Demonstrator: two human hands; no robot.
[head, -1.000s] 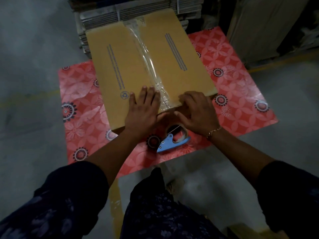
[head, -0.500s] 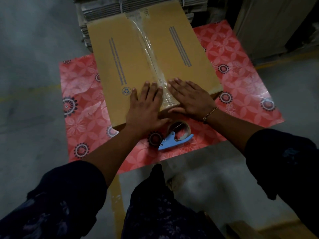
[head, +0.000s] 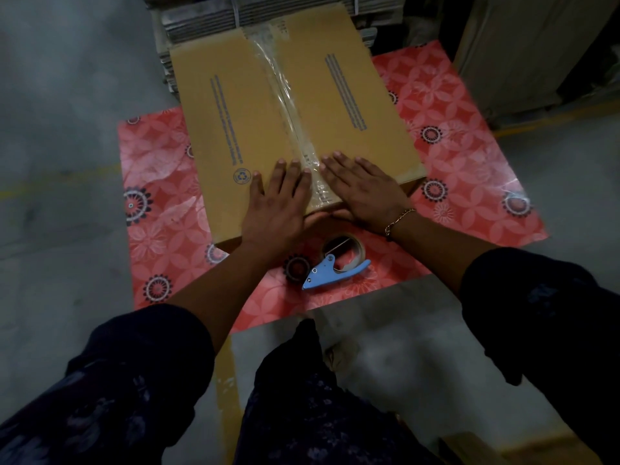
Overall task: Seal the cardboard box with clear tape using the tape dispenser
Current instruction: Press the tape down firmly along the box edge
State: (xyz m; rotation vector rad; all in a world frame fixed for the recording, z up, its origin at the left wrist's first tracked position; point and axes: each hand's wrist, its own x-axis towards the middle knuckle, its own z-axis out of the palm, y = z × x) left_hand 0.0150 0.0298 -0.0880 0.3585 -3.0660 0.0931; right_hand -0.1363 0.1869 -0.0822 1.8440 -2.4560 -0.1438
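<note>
Cardboard box [head: 235,129]: matt brown, smooth flaps, faded printed lines. Clear tape [head: 285,95] along centre seam: glossy, wrinkled, catching light. Tape dispenser [head: 330,270]: smooth blue plastic handle, small metal rivets, shiny tape roll. Red patterned mat [head: 469,162]: slick plastic sheen, creased. Floor [head: 67,78]: dull grey concrete. Bracelet [head: 399,218]: thin metal chain. Sleeves [head: 134,380]: dark printed cloth.

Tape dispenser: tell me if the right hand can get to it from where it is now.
Probably yes. The tape dispenser lies in the open on the red mat, just below the right hand, which rests flat and empty on the cardboard box. Nothing lies between them.
</note>
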